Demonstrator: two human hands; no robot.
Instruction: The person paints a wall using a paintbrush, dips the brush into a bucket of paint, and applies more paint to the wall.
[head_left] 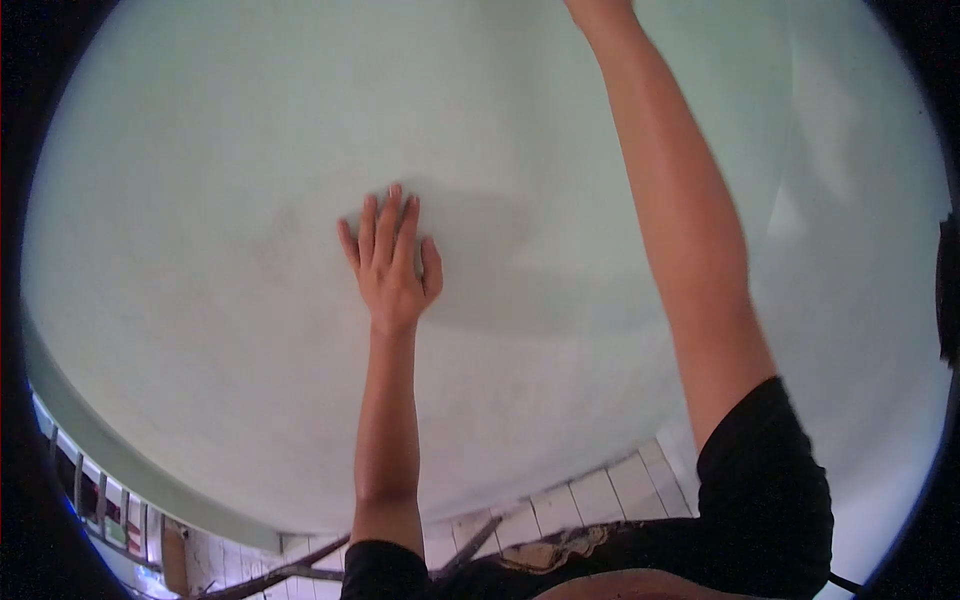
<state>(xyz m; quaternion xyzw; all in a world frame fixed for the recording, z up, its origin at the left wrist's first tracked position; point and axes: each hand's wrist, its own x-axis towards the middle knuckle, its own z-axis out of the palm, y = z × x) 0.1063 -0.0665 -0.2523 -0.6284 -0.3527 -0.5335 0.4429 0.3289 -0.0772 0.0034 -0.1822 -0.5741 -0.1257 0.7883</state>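
Observation:
My left hand lies against a pale green wall, palm toward it and fingers spread; nothing shows in it. Faint smudges and soft shadows mark the wall around that hand. My right arm stretches up along the wall to the top edge of the view. Only the wrist end of my right hand shows there. Its fingers, and anything they may hold or touch, are cut off by the frame.
White tiles cover the floor at the wall's foot. Dark thin poles or branches cross low down near my body. At the lower left, past the wall's edge, is a barred opening. A dark object sits at the right edge.

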